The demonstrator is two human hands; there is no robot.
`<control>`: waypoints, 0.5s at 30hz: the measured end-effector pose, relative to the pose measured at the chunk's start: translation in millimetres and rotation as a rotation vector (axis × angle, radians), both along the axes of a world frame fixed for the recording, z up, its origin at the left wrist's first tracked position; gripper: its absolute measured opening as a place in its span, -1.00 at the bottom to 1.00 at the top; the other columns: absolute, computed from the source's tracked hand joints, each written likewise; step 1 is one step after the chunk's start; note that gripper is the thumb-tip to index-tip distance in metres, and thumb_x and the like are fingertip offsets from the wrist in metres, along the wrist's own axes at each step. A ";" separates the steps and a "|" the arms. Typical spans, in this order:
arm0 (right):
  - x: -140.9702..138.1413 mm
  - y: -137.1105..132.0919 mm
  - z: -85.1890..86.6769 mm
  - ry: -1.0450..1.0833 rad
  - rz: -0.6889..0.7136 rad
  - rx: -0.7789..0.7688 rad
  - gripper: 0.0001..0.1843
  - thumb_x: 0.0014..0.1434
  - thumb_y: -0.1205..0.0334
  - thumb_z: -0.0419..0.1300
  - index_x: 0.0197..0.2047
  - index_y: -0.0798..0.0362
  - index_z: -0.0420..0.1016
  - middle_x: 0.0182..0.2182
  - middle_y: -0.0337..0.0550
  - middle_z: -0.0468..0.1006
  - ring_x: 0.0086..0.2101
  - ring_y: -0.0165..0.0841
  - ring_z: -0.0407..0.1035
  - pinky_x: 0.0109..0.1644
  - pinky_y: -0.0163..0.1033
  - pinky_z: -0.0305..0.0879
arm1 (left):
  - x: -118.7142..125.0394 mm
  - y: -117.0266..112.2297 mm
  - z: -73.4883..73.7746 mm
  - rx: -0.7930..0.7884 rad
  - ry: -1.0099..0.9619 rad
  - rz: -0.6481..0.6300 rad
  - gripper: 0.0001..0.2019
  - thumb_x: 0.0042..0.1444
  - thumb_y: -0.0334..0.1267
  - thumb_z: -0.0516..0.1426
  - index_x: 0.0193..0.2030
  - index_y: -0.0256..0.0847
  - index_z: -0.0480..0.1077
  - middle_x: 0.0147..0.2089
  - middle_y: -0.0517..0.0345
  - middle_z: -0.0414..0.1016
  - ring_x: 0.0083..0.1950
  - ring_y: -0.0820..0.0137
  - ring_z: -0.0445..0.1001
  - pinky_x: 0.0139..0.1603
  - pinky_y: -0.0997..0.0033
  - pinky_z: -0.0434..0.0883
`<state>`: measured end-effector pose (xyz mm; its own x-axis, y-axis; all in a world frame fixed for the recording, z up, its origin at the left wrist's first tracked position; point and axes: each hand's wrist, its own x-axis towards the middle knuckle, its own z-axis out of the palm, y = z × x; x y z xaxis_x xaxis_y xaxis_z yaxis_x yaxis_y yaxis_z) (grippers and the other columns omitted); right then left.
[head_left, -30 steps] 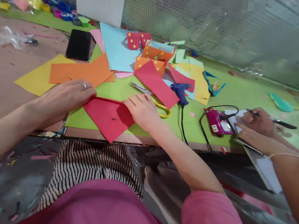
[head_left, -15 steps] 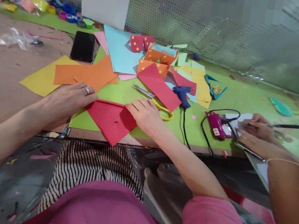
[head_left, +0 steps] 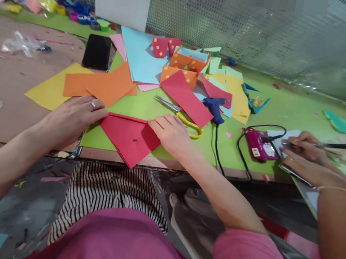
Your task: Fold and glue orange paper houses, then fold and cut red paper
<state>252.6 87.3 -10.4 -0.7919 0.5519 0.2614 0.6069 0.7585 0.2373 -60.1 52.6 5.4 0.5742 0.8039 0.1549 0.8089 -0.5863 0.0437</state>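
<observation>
A folded sheet of red paper (head_left: 129, 140) lies at the table's front edge, its point toward me and a narrow folded strip along its top. My left hand (head_left: 80, 116), with a ring on one finger, is closed at the left corner, thumb tip on the paper's edge. At the opposite corner my right hand (head_left: 170, 133) is closed on the paper, fingertips pressed at the fold. Just beyond that hand lie scissors with yellow handles (head_left: 189, 125), partly covered by it. An orange paper (head_left: 102, 83) and a yellow paper (head_left: 58, 87) lie beyond my left hand.
A blue glue gun (head_left: 215, 109) and a magenta power box (head_left: 261, 146) with black cords lie to the right. Another person's hands (head_left: 308, 152) hold a pen there. A black phone (head_left: 96, 52), dotted orange paper boxes (head_left: 189, 61) and a blue sheet (head_left: 138, 56) are farther back.
My left hand has slid slightly left along the top fold of the red paper. My right hand stays at its corner. The view has shifted a little.
</observation>
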 end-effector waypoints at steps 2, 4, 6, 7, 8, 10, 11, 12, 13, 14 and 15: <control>0.5 0.5 -0.5 0.022 0.002 -0.037 -0.67 0.50 0.39 -0.02 0.01 0.10 0.60 -0.19 -0.05 0.63 -0.14 -0.22 0.31 -0.05 -0.10 0.12 | -0.9 -3.3 2.5 0.010 0.082 -0.012 -0.67 0.44 -0.41 -0.13 0.07 -0.26 0.44 0.03 -0.10 0.50 0.05 0.18 0.47 0.08 0.17 0.44; 0.9 0.6 -0.6 0.048 0.003 -0.071 -0.68 0.48 0.41 0.01 0.03 0.10 0.60 -0.18 -0.04 0.62 -0.13 -0.21 0.32 -0.04 -0.09 0.13 | -4.5 -5.6 2.5 0.019 0.105 0.000 -0.65 0.46 -0.39 -0.15 0.07 -0.25 0.45 0.04 -0.09 0.52 0.08 0.22 0.48 0.12 0.20 0.43; 1.0 0.6 -0.4 0.062 0.004 -0.087 -0.68 0.47 0.43 0.03 0.06 0.10 0.60 -0.17 -0.04 0.62 -0.12 -0.21 0.32 -0.03 -0.08 0.14 | -12.2 -7.6 -0.4 0.040 0.091 0.032 -0.66 0.46 -0.40 -0.13 0.07 -0.22 0.46 0.09 -0.08 0.55 0.10 0.25 0.49 0.12 0.24 0.43; 1.0 0.6 -0.3 0.062 0.007 -0.088 -0.68 0.46 0.43 0.03 0.07 0.10 0.60 -0.17 -0.04 0.62 -0.12 -0.21 0.32 -0.03 -0.08 0.15 | -17.4 -9.0 -2.4 0.063 0.091 0.054 -0.67 0.46 -0.40 -0.12 0.09 -0.20 0.45 0.12 -0.06 0.57 0.10 0.27 0.50 0.10 0.25 0.43; 0.9 0.6 -0.2 0.056 0.010 -0.086 -0.67 0.46 0.44 0.03 0.08 0.09 0.59 -0.17 -0.05 0.62 -0.12 -0.20 0.32 -0.02 -0.08 0.15 | -22.7 -10.9 -4.3 0.090 0.103 0.086 -0.67 0.46 -0.38 -0.11 0.14 -0.16 0.43 0.14 -0.03 0.59 0.08 0.28 0.52 0.09 0.24 0.43; 0.8 1.0 -0.3 0.031 0.021 -0.068 -0.66 0.48 0.42 0.00 0.07 0.09 0.59 -0.16 -0.05 0.63 -0.13 -0.20 0.31 -0.03 -0.08 0.16 | -30.3 -16.7 -6.0 0.163 0.150 0.168 -0.69 0.47 -0.31 -0.08 0.22 -0.06 0.36 0.15 0.05 0.61 0.04 0.26 0.53 0.08 0.19 0.42; 0.8 1.2 -0.5 0.019 0.025 -0.054 -0.66 0.50 0.40 -0.02 0.06 0.09 0.59 -0.17 -0.05 0.63 -0.14 -0.19 0.30 -0.04 -0.08 0.16 | -30.7 -20.6 -4.8 0.203 0.165 0.215 -0.70 0.47 -0.27 -0.04 0.25 -0.01 0.32 0.16 0.07 0.61 0.04 0.23 0.54 0.11 0.14 0.42; 0.7 1.5 -0.7 0.009 0.031 -0.038 -0.65 0.51 0.39 -0.03 0.04 0.10 0.59 -0.18 -0.04 0.63 -0.14 -0.19 0.30 -0.04 -0.09 0.16 | -28.1 -25.2 -1.9 0.243 0.163 0.247 -0.71 0.45 -0.24 0.00 0.25 0.01 0.31 0.19 0.08 0.60 0.05 0.20 0.54 0.14 0.08 0.42; 0.7 1.7 -1.1 0.003 0.034 -0.020 -0.65 0.51 0.37 -0.04 0.03 0.11 0.59 -0.20 -0.04 0.62 -0.15 -0.19 0.29 -0.05 -0.09 0.15 | -22.1 -30.1 2.6 0.275 0.127 0.292 -0.73 0.43 -0.24 0.05 0.22 -0.02 0.31 0.24 0.04 0.56 0.11 0.16 0.53 0.21 0.02 0.41; 0.8 1.9 -1.5 0.000 0.034 -0.004 -0.66 0.52 0.36 -0.04 0.01 0.12 0.59 -0.21 -0.04 0.62 -0.15 -0.19 0.29 -0.06 -0.10 0.14 | -13.1 -35.0 8.9 0.312 0.069 0.311 -0.75 0.40 -0.28 0.06 0.18 -0.05 0.32 0.25 0.02 0.55 0.15 0.14 0.53 0.26 -0.01 0.41; 0.8 2.1 -1.9 -0.003 0.033 0.005 -0.66 0.52 0.35 -0.03 0.01 0.12 0.59 -0.22 -0.04 0.61 -0.16 -0.19 0.29 -0.06 -0.10 0.14 | -2.0 -39.6 16.3 0.325 0.034 0.312 -0.75 0.38 -0.32 0.06 0.16 -0.06 0.32 0.27 0.00 0.53 0.19 0.12 0.52 0.29 -0.03 0.41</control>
